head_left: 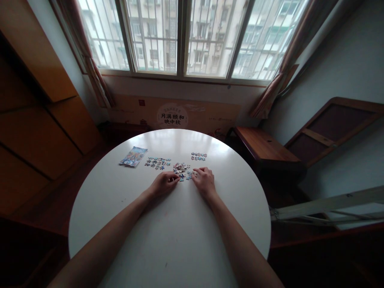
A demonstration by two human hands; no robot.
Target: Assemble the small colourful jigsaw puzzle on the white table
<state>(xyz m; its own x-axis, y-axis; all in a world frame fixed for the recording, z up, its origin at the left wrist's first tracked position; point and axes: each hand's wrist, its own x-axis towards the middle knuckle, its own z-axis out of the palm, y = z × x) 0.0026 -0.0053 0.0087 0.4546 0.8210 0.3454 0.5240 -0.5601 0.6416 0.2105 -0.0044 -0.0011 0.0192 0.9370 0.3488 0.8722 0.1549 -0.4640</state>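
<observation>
A loose pile of jigsaw puzzle pieces (181, 168) lies on the round white table (168, 228), between my two hands. At the pile's near left edge my left hand (165, 182) is closed in a pinch, its fingertips on a small puzzle piece (181, 180). My right hand (204, 181) rests at the right side of the pile with fingers curled down on a puzzle piece (195, 173), partly hidden by them. Rows of puzzle pieces (157, 163) are spread out left of the pile. A smaller group of puzzle pieces (199, 156) sits in rows behind my right hand.
A colourful printed picture sheet or packet (133, 156) lies at the table's left. Beyond the table are a long printed board (204, 114) under the barred window, a low wooden bench (264, 146) at right and wooden cabinets (64, 128) at left.
</observation>
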